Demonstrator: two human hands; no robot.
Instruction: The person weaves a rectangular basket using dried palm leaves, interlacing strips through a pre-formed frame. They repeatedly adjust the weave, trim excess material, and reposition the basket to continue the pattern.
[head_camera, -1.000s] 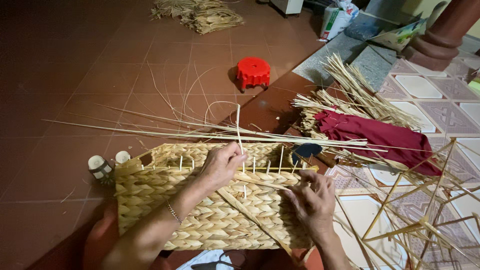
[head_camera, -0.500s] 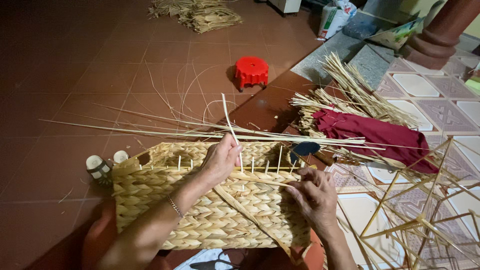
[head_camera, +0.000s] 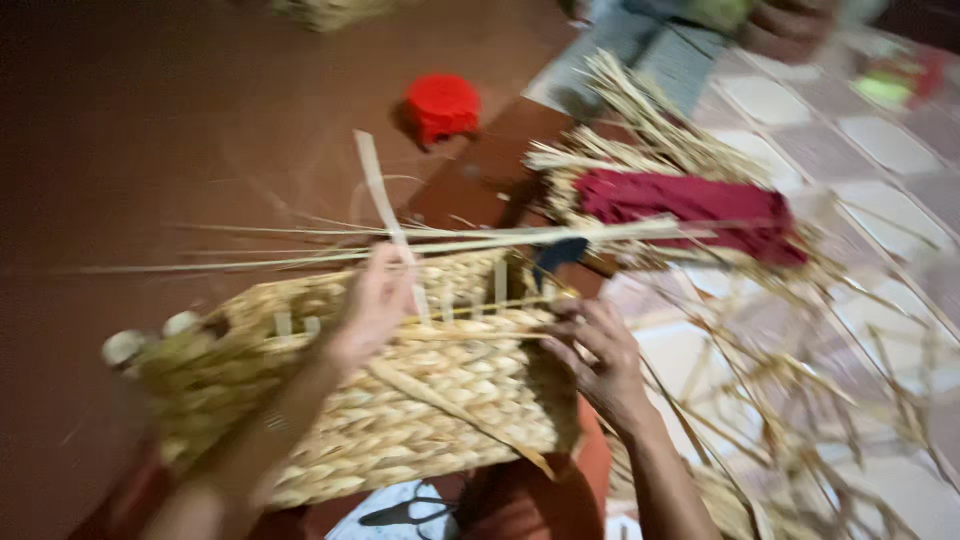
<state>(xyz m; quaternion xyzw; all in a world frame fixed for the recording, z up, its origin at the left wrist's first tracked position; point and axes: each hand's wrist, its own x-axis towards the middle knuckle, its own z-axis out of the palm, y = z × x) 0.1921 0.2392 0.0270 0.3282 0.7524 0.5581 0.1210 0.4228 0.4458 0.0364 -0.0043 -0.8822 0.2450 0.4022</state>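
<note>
Head view — two hands working on a woven basket (head_camera: 400, 400) on the lap.
Left hand (head_camera: 375, 305) is pinching a pale strip (head_camera: 385, 205) rising toward 12 o'clock; right hand (head_camera: 600, 355) is gripping the rim at 3 o'clock — red stool (head_camera: 443, 105) lying beyond.

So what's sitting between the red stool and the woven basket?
In the head view, long pale reed strips cross the brown floor between the red stool and the woven basket.
</note>
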